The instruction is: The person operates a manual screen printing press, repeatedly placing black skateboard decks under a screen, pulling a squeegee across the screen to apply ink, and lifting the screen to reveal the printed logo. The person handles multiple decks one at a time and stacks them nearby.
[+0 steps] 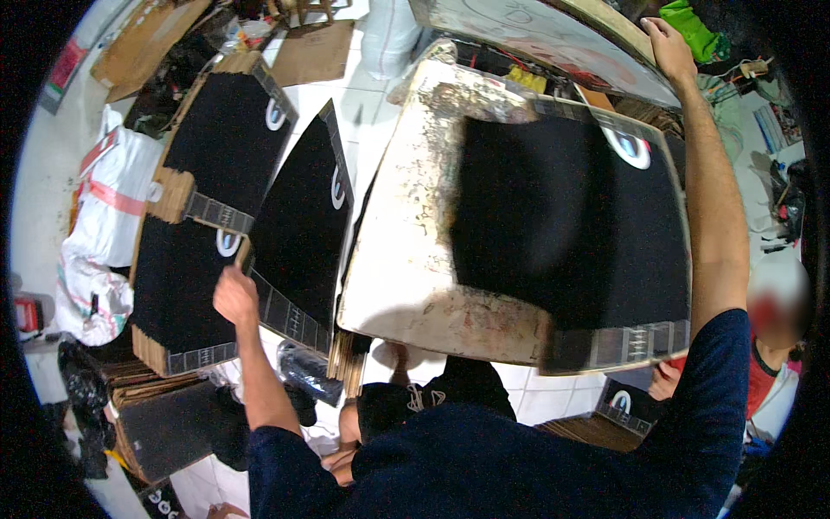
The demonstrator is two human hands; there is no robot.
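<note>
My left hand (235, 296) is closed at the corner of a black printed board (298, 221), which tilts between the stacks on the left and the table. Up at the far right, my right hand (670, 50) grips the edge of a large framed panel (553, 43) raised at a slant over the table's far side. A black sheet (527, 216) with a white oval mark and a ruler-like strip covers much of the worn, paint-stained table (406, 173). Part of that sheet is blurred. The left fingertips are partly hidden.
Two stacks of black boards, a far stack (220, 121) and a near stack (186, 285), stand at left beside white sacks (108, 225). More stacked boards (164, 432) lie lower left. A person in red (765, 372) is at right, a hand by another stack (596, 424).
</note>
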